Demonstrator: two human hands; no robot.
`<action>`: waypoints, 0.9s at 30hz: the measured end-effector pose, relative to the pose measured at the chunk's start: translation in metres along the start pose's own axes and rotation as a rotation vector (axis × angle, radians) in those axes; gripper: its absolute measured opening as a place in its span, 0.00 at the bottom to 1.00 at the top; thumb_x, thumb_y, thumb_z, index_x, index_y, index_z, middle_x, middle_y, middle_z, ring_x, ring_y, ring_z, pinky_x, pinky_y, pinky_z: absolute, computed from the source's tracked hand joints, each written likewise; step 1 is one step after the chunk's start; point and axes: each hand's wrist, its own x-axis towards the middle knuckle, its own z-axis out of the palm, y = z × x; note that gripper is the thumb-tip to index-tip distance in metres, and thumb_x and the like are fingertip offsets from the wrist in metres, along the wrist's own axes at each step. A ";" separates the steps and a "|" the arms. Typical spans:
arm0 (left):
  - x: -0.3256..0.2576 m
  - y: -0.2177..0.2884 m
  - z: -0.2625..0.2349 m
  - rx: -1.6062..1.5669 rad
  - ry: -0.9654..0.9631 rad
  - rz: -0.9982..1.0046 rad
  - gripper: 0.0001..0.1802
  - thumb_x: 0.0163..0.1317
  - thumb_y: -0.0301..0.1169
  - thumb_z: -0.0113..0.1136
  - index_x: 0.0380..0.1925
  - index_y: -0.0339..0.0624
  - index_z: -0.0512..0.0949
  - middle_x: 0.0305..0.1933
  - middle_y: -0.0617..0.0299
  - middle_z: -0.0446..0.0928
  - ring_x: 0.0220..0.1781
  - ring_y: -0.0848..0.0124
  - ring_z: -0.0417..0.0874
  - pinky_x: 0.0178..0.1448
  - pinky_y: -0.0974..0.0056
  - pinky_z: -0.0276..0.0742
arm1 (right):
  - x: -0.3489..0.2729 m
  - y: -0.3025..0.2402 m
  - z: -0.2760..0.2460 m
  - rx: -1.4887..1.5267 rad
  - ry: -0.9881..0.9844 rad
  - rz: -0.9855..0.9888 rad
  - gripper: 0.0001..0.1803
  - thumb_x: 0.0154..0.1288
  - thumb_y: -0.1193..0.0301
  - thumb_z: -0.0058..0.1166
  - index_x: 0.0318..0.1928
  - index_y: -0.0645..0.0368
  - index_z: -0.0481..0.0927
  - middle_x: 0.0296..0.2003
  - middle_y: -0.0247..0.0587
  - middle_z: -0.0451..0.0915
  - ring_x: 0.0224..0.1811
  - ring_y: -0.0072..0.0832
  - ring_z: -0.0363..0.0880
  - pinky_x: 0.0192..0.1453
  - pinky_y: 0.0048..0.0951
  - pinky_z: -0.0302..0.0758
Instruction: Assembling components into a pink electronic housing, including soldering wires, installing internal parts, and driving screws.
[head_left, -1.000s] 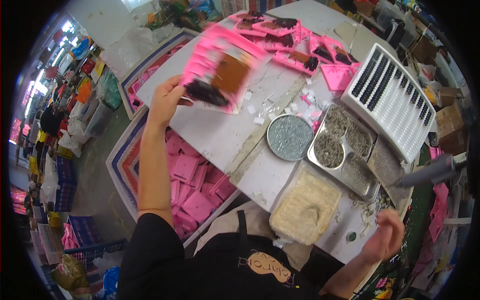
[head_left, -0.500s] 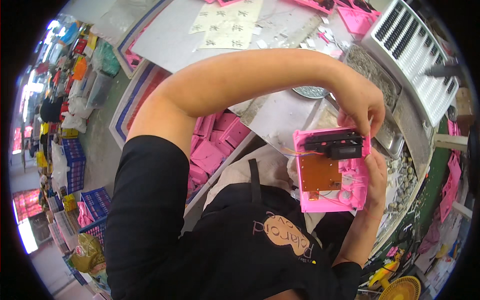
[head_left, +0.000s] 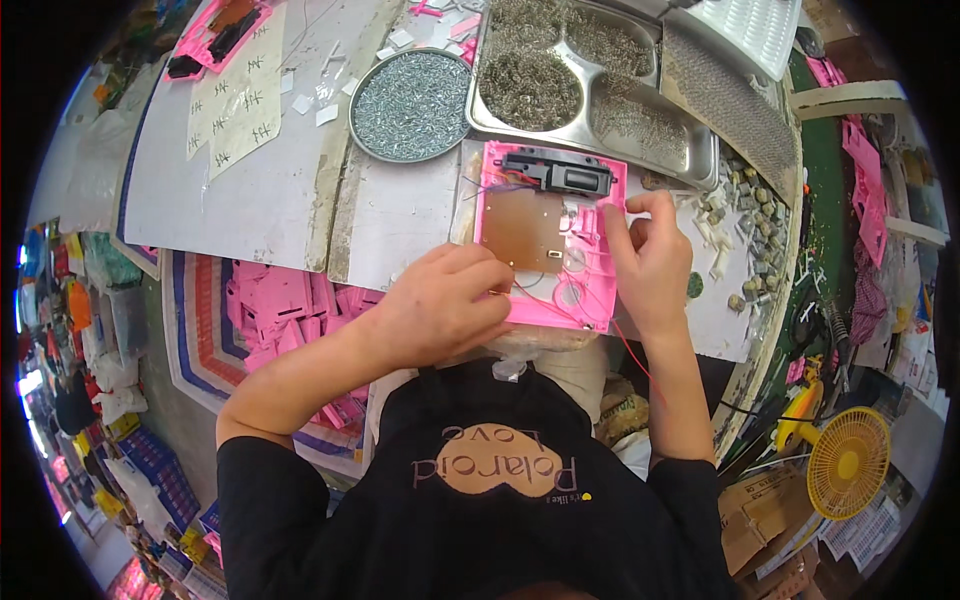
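A pink plastic casing (head_left: pixel 490 215) lies at the table's front edge with its open side up. Inside are a brown circuit board (head_left: pixel 522 232), a black plastic module (head_left: pixel 560 172) along the far side, and thin red wires (head_left: pixel 598 275). At its near left corner my left hand (head_left: pixel 440 305) has its fingertips pinched together. What sits between them is too small to make out. My right hand (head_left: pixel 650 255) grips the casing's right wall, thumb against the rim and fingers curled. One loose red wire hangs past the right wrist.
Beyond the casing stand a round tray of small metal screws (head_left: pixel 412 105) and a divided metal tray (head_left: pixel 478 115) of springs. Small metal parts (head_left: pixel 755 225) lie at the right. Pink casings (head_left: pixel 275 300) fill a bag below left. A yellow fan (head_left: pixel 848 462) is at lower right.
The casing has come down from a raised, tilted hold onto the table. My left hand moved from its far right corner to its near left corner. The head view has turned.
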 end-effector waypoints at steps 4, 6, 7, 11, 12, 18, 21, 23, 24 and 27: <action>0.000 0.001 -0.023 0.135 -0.014 0.042 0.13 0.51 0.36 0.74 0.27 0.47 0.77 0.42 0.66 0.79 0.48 0.64 0.81 0.53 0.57 0.74 | 0.005 -0.002 0.006 -0.110 -0.059 -0.023 0.17 0.69 0.57 0.62 0.39 0.55 0.73 0.15 0.40 0.77 0.17 0.43 0.79 0.23 0.41 0.70; 0.000 0.002 -0.025 0.138 -0.040 0.035 0.13 0.49 0.35 0.74 0.26 0.47 0.76 0.41 0.66 0.79 0.48 0.66 0.81 0.53 0.57 0.74 | 0.004 0.000 0.003 -0.147 -0.099 -0.039 0.18 0.68 0.55 0.62 0.38 0.55 0.73 0.15 0.40 0.77 0.18 0.44 0.79 0.23 0.41 0.70; 0.000 0.001 -0.021 0.105 -0.059 0.048 0.13 0.49 0.35 0.74 0.26 0.47 0.76 0.41 0.66 0.79 0.48 0.66 0.81 0.53 0.57 0.74 | 0.004 0.002 0.000 -0.163 -0.122 -0.042 0.18 0.68 0.54 0.62 0.38 0.56 0.73 0.15 0.40 0.77 0.18 0.44 0.80 0.24 0.41 0.71; -0.004 0.005 -0.010 0.047 -0.143 0.040 0.12 0.47 0.33 0.73 0.26 0.47 0.77 0.41 0.66 0.79 0.47 0.67 0.81 0.52 0.58 0.75 | -0.006 0.001 -0.013 -0.183 -0.225 -0.022 0.22 0.65 0.51 0.64 0.41 0.56 0.73 0.14 0.40 0.77 0.18 0.43 0.80 0.25 0.43 0.73; -0.005 0.007 -0.010 0.047 -0.166 0.031 0.12 0.47 0.32 0.73 0.27 0.47 0.77 0.41 0.65 0.79 0.47 0.67 0.81 0.51 0.58 0.75 | -0.010 0.000 -0.018 -0.163 -0.287 0.004 0.25 0.64 0.51 0.66 0.45 0.57 0.74 0.16 0.40 0.78 0.20 0.43 0.81 0.26 0.42 0.73; -0.003 0.020 -0.015 0.083 -0.222 -0.069 0.09 0.50 0.31 0.70 0.27 0.45 0.78 0.39 0.64 0.78 0.43 0.66 0.81 0.44 0.60 0.76 | -0.062 -0.013 -0.056 0.005 -0.492 -0.090 0.56 0.55 0.58 0.75 0.78 0.59 0.56 0.30 0.43 0.83 0.29 0.42 0.84 0.34 0.38 0.78; 0.002 0.024 -0.016 0.122 -0.257 -0.097 0.09 0.50 0.31 0.69 0.27 0.44 0.77 0.38 0.65 0.78 0.42 0.66 0.81 0.41 0.60 0.75 | -0.088 -0.005 -0.044 -0.072 -0.392 -0.224 0.54 0.53 0.68 0.75 0.78 0.59 0.57 0.29 0.41 0.81 0.31 0.40 0.82 0.35 0.38 0.78; 0.003 0.027 -0.022 0.121 -0.255 -0.100 0.09 0.50 0.31 0.69 0.27 0.44 0.77 0.38 0.64 0.78 0.42 0.66 0.81 0.39 0.60 0.74 | -0.093 -0.001 -0.039 -0.027 -0.372 -0.216 0.46 0.52 0.75 0.72 0.73 0.59 0.67 0.30 0.41 0.80 0.32 0.38 0.80 0.36 0.38 0.77; 0.004 0.028 -0.024 0.121 -0.253 -0.102 0.09 0.49 0.30 0.69 0.27 0.44 0.77 0.38 0.64 0.77 0.42 0.66 0.81 0.38 0.61 0.74 | -0.093 0.002 -0.039 -0.014 -0.368 -0.259 0.43 0.53 0.76 0.71 0.71 0.59 0.70 0.30 0.41 0.80 0.32 0.38 0.80 0.36 0.38 0.77; 0.010 0.026 -0.022 0.130 -0.330 -0.092 0.10 0.50 0.31 0.69 0.32 0.44 0.79 0.37 0.64 0.76 0.41 0.64 0.80 0.42 0.58 0.74 | -0.090 0.007 -0.039 0.009 -0.333 -0.364 0.35 0.54 0.77 0.69 0.66 0.58 0.76 0.30 0.40 0.80 0.31 0.38 0.78 0.36 0.38 0.76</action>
